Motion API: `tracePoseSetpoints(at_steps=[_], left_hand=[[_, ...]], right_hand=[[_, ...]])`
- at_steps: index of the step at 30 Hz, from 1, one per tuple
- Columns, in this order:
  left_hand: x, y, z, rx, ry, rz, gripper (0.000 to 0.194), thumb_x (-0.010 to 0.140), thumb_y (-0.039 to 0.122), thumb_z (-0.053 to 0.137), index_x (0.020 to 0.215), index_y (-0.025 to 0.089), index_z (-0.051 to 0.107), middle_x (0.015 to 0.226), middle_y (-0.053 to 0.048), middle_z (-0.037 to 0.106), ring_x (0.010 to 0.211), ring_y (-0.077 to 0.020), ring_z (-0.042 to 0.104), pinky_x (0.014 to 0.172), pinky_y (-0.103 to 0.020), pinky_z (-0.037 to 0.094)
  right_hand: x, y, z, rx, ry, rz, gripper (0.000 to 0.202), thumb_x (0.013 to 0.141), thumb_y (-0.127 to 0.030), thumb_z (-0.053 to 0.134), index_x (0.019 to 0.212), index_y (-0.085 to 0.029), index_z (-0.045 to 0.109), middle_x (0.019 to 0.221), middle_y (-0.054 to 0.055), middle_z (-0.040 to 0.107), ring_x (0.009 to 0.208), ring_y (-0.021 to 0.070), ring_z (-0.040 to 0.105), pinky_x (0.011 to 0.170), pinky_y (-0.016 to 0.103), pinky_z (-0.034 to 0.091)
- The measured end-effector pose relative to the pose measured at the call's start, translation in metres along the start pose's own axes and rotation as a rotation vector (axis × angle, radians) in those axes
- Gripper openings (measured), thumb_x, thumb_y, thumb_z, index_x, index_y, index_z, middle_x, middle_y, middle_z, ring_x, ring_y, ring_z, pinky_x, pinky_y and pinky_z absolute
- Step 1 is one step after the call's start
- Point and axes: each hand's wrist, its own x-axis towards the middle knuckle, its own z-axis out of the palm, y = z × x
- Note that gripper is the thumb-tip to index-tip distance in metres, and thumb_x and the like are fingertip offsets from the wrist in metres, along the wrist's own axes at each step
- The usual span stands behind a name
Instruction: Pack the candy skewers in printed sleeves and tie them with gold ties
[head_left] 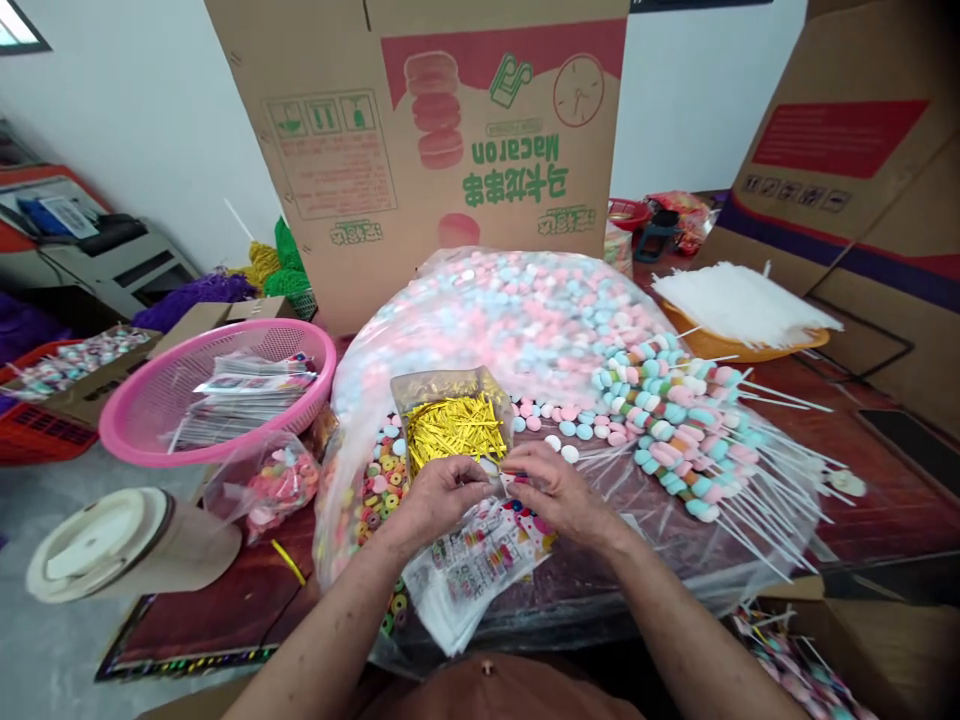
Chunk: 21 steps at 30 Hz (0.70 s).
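Observation:
My left hand (448, 497) and my right hand (559, 490) meet above a stack of printed plastic bags (472, 560), with thumbs and fingertips pinched together. A small pale bit shows between the fingertips, but I cannot make out what it is. Just beyond my left hand lies an open bag of gold twist ties (457, 425). To the right, several marshmallow skewers (675, 440) are piled with their white sticks pointing outward. A large clear bag of pink, blue and white marshmallows (510, 320) spreads behind, and ring-shaped candies (386, 490) lie at the left.
A pink basket (120, 445) of flat packets stands left, above a lidded container (202, 545). A small candy bag (281, 485) lies between. A macaron carton (337, 270) rises behind. At the right are an orange basket (795, 352) with white sticks and an open box of wrapped skewers (795, 660).

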Motion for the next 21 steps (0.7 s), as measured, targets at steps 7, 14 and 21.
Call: tracePoseSetpoints(at_steps=[7,14,21], left_hand=[[-0.006,0.013,-0.007,0.127,-0.003,0.137,0.019,0.079,0.033,0.052,0.076,0.016,0.061,0.070,0.000,0.061,0.066,-0.0132,0.054,0.060,-0.022,0.041],[-0.007,-0.002,-0.001,0.178,0.158,0.212,0.025,0.085,0.033,0.046,0.074,0.018,0.062,0.066,-0.001,0.063,0.062,-0.0138,0.057,0.059,-0.023,0.043],[-0.021,-0.003,-0.027,0.152,0.374,0.354,0.022,0.086,0.028,0.046,0.088,0.020,0.066,0.084,-0.004,0.070,0.079,-0.0165,0.062,0.073,-0.029,0.047]], right_hand=[[0.001,-0.017,0.002,0.016,0.039,0.105,0.034,0.088,-0.037,0.042,0.063,-0.017,0.053,0.056,-0.004,0.048,0.054,0.0088,0.044,0.050,0.019,0.036],[0.012,-0.003,-0.031,-0.372,0.171,0.176,0.048,0.090,-0.039,0.033,0.049,-0.017,0.045,0.048,-0.003,0.043,0.047,0.0093,0.042,0.045,0.020,0.033],[0.035,0.035,-0.188,-0.809,0.309,0.151,0.026,0.076,-0.018,0.054,0.050,-0.017,0.051,0.076,0.015,0.058,0.090,0.0303,0.051,0.072,0.045,0.033]])
